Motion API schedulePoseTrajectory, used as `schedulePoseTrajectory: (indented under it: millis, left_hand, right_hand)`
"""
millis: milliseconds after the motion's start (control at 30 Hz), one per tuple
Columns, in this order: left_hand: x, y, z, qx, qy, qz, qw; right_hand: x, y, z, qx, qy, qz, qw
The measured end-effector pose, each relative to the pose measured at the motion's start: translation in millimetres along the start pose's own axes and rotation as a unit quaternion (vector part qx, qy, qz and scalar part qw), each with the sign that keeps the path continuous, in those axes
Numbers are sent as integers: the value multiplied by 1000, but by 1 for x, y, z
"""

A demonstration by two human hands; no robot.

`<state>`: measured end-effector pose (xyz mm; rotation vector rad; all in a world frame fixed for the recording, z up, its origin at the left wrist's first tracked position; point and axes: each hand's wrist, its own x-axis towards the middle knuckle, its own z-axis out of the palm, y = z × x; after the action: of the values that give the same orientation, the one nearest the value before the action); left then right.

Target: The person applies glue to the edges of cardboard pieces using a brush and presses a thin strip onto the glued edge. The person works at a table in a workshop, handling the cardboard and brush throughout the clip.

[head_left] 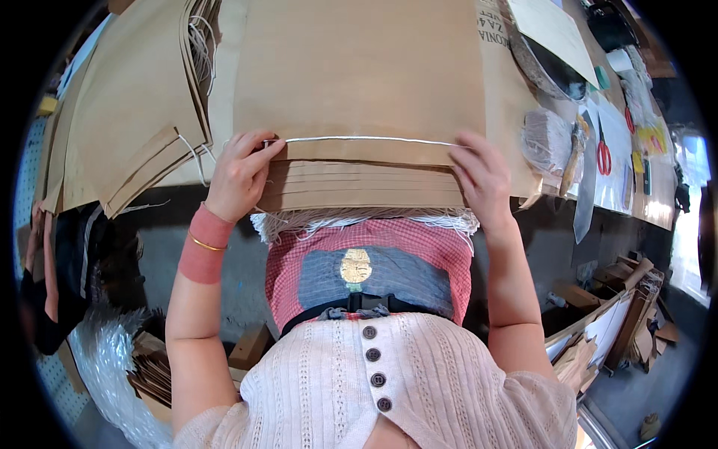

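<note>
A white cord (366,138) runs nearly straight across a brown kraft paper sheet (359,75), close to the sheet's near edge. My left hand (243,168) pinches the cord's left end between thumb and fingers. At its right end, my right hand (482,176) has its fingers closed on the cord; these fingertips are slightly blurred. Just below the cord, a stack of paper sheets (359,187) shows several stepped edges. Many loose white cords (366,218) hang in a bundle between the stack and my apron.
Left on the table lie stacked brown paper pieces with cords (142,97). To the right are a wrapped roll (546,142), a long knife blade (585,198) overhanging the edge, and red-handled scissors (603,153). Another person's arm (50,262) shows at far left.
</note>
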<state>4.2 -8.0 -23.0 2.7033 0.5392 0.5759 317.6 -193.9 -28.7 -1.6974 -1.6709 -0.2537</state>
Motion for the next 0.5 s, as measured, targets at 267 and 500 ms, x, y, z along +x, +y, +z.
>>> schedulePoseTrajectory:
  millis: [267, 500]
  left_hand:
    - [15, -21, -16, -94, -35, -132, 986]
    - [22, -11, 8, 35, 2, -288, 957]
  right_hand:
    - [15, 19, 5, 253, -129, 389, 876]
    - [16, -1, 25, -120, -90, 185, 971]
